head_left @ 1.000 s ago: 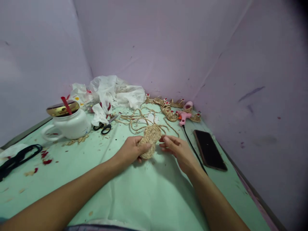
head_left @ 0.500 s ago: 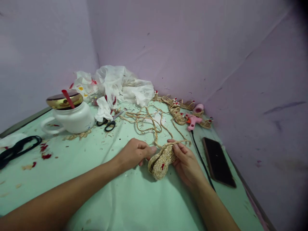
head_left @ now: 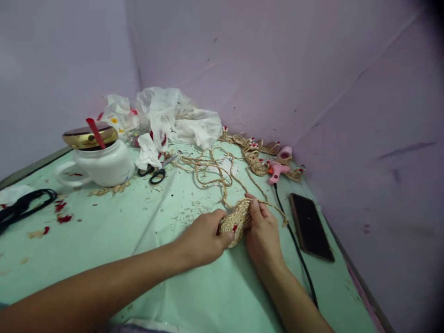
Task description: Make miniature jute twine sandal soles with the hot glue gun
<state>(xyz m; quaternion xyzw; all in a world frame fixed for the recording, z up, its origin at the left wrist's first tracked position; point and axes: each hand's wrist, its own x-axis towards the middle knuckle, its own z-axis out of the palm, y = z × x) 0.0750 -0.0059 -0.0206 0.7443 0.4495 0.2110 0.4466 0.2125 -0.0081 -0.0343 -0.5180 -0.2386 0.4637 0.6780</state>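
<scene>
Shifted in from beside it, my left hand [head_left: 204, 238] now grips the braided straw piece [head_left: 233, 224].
My left thumb presses on its near end by a red mark [head_left: 235, 228], while my right hand [head_left: 264, 226] pinches the far right edge between thumb and fingers; a loose strand [head_left: 275, 206] runs out past them. I have the piece between both hands over the green tabletop [head_left: 194, 296], nearer me than the tangled cord [head_left: 224, 180].
</scene>
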